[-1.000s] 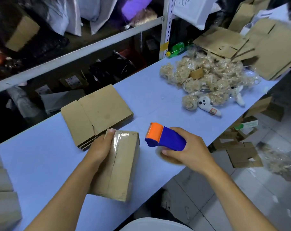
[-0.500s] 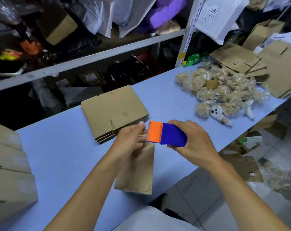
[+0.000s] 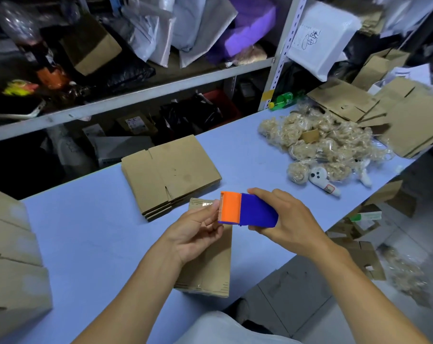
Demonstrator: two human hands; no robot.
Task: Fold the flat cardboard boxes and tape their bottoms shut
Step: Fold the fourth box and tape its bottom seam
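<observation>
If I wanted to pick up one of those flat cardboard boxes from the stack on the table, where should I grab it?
Probably at the near edge of the stack of flat boxes, coming from the person's side. There the layered edges show, so fingers could slip under the top sheet and pinch it. Its broad top face offers nothing to pinch. The right hand holds the tape dispenser, with the left hand at its orange end.

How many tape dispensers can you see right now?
1: the orange and blue tape dispenser, held above the table in the right hand, with the left hand at its orange end. Others may be hidden among the clutter.
</observation>
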